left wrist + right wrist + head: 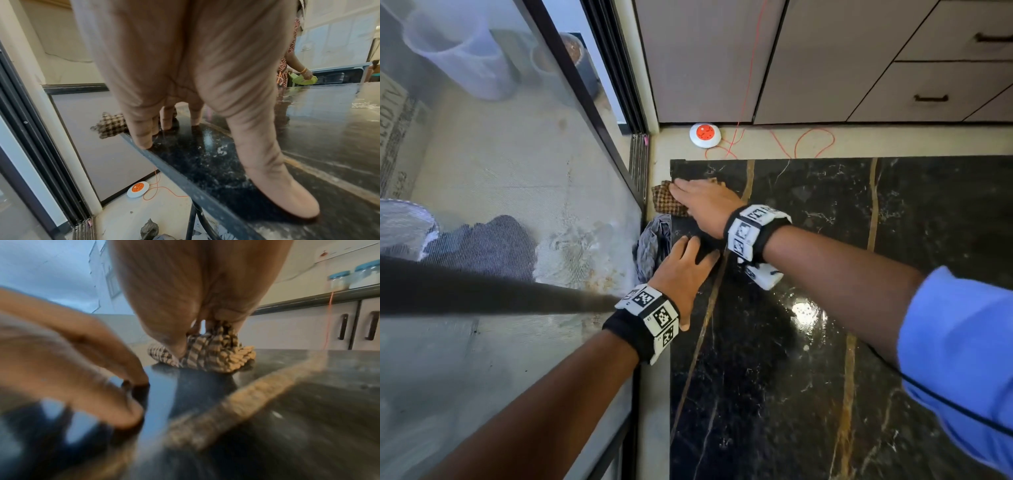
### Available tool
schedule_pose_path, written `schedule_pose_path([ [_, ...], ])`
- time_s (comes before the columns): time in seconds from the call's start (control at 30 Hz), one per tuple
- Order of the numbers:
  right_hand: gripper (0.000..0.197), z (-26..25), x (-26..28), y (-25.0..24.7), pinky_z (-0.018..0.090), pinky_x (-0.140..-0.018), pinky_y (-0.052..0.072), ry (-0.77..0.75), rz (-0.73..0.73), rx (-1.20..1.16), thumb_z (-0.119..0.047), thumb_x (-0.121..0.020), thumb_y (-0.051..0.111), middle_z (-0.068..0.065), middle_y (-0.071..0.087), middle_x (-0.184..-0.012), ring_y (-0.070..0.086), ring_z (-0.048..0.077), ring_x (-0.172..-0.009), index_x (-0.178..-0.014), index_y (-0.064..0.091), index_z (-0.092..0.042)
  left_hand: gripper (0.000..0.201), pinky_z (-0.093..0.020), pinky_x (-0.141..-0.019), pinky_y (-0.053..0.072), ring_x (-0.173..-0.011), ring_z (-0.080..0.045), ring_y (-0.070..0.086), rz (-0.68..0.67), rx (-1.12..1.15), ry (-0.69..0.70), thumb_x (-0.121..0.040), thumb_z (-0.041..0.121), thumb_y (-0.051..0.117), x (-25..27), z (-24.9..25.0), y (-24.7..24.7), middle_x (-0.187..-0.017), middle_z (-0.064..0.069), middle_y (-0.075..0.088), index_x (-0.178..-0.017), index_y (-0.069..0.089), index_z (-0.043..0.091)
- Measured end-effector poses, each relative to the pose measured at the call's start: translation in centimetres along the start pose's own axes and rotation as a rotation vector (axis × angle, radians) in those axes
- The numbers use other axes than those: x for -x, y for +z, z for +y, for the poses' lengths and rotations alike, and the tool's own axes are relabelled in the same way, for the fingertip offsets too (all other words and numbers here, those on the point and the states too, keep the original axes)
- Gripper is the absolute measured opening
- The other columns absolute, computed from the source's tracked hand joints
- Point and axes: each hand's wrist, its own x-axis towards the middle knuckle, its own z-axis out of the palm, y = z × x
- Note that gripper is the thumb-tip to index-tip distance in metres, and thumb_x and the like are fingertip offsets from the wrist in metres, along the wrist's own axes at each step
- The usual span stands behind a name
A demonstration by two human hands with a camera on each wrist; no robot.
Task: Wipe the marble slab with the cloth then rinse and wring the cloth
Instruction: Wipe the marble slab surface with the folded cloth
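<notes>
Marble slab (pixel 791 342): polished black stone, v. glossy, wet sheen, white flecks + tan-gold veins; side edge duller, matt grey. Cloth (pixel 663 198): woven brown/cream check fabric, nubbly, rough w/ looped pile in right wrist view. Grey rag (pixel 654 246) on floor: thin crumpled fabric, matt. Cabinet fronts (pixel 825 68): smooth matt laminate, dark metal handles. Extension socket (pixel 705 134): shiny white/orange plastic.

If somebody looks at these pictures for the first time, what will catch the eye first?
Probably the glossy black marble slab with gold veins, filling the lower right. At its far left corner the right hand presses a checkered cloth that overhangs the edge, while the left hand rests flat nearby. On the floor beyond lies a white and orange socket.
</notes>
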Motion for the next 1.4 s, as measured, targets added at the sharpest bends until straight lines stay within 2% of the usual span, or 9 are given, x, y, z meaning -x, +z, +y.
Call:
schedule_pose_path([
  [0.07,0.066,1.4,0.8,0.1,0.044,-0.113,0.033,0.032,0.029,-0.029,0.002,-0.091,0.052,0.006,0.032,-0.155,0.034,0.028,-0.139,-0.149,0.028,-0.015,0.139,-0.043,-0.116,0.019,-0.143,-0.038,0.004,0.001,-0.012,0.002,-0.043,0.040,0.093,0.1,0.0,-0.1,-0.154,-0.014,0.005,-0.151,0.007,0.021],
  [0.17,0.050,3.6,-0.4,-1.4,0.038,-0.089,0.045,0.193,0.129,-0.036,0.000,-0.089,0.053,0.008,0.052,-0.131,0.054,0.028,-0.114,-0.136,0.041,-0.012,0.137,-0.043,-0.117,0.018,-0.143,-0.039,0.005,0.012,-0.048,0.006,-0.046,0.039,0.093,0.2,0.2,-0.3,-0.153,-0.016,0.007,-0.150,0.006,0.020],
  [0.23,0.040,3.9,-2.1,-2.8,0.043,-0.085,0.048,0.282,0.124,-0.011,-0.002,-0.088,0.054,0.008,0.055,-0.122,0.057,0.031,-0.106,-0.126,0.046,-0.011,0.135,-0.046,-0.115,0.022,-0.143,-0.040,0.005,0.005,-0.014,-0.003,-0.046,0.034,0.094,0.2,0.4,-0.4,-0.153,-0.016,0.007,-0.150,0.008,0.020],
  [0.4,0.051,1.8,-4.0,-1.8,0.042,-0.094,0.046,0.266,0.131,0.008,0.003,-0.082,0.056,0.010,0.051,-0.131,0.053,0.032,-0.111,-0.131,0.046,-0.009,0.115,-0.049,-0.115,0.026,-0.141,-0.042,0.010,0.022,-0.019,-0.022,-0.059,0.022,0.087,-0.1,1.0,-0.6,-0.151,-0.019,0.010,-0.148,0.014,0.018],
  [0.53,0.073,1.9,-2.5,-0.7,0.039,-0.112,0.033,0.239,0.157,-0.009,0.008,-0.082,0.054,0.009,0.027,-0.157,0.038,0.031,-0.133,-0.149,0.028,-0.008,0.106,-0.052,-0.114,0.027,-0.140,-0.044,0.011,0.022,-0.022,-0.042,-0.064,0.017,0.083,-0.4,1.5,-0.6,-0.151,-0.020,0.010,-0.147,0.017,0.018],
  [0.9,0.077,1.4,-0.9,-0.8,0.041,-0.116,0.025,0.140,0.040,-0.017,0.006,-0.086,0.052,0.004,0.018,-0.161,0.025,0.030,-0.144,-0.153,0.020,-0.015,0.122,-0.053,-0.112,0.030,-0.138,-0.044,0.015,-0.026,-0.107,-0.040,-0.051,0.028,0.091,-0.9,1.6,-0.8,-0.150,-0.021,0.010,-0.145,0.015,0.020],
  [1.13,0.068,9.0,5.1,-1.6,0.048,-0.114,0.032,0.424,0.188,-0.104,0.002,-0.085,0.052,0.006,0.033,-0.154,0.038,0.029,-0.137,-0.147,0.030,-0.016,0.134,-0.055,-0.112,0.026,-0.139,-0.046,0.014,-0.048,-0.119,-0.013,-0.054,0.028,0.091,-0.5,1.4,-1.1,-0.155,-0.018,0.002,-0.151,-0.001,0.028],
  [1.23,0.066,13.0,7.3,-2.3,0.048,-0.112,0.034,0.585,0.134,-0.080,-0.006,-0.089,0.054,0.008,0.031,-0.154,0.040,0.033,-0.133,-0.149,0.026,-0.011,0.126,-0.059,-0.112,0.024,-0.141,-0.046,0.008,-0.063,-0.091,-0.023,-0.065,0.019,0.085,-0.5,1.6,-1.2,-0.158,-0.015,-0.006,-0.152,-0.006,0.030],
  [1.4,0.071,11.6,6.3,-2.6,0.052,-0.111,0.034,0.664,0.097,-0.089,-0.007,-0.085,0.056,0.005,0.027,-0.156,0.039,0.034,-0.133,-0.149,0.024,-0.013,0.128,-0.059,-0.112,0.022,-0.142,-0.047,0.006,-0.078,-0.093,-0.024,-0.065,0.021,0.086,-0.7,1.5,-1.2,-0.158,-0.013,-0.011,-0.151,-0.009,0.032],
])
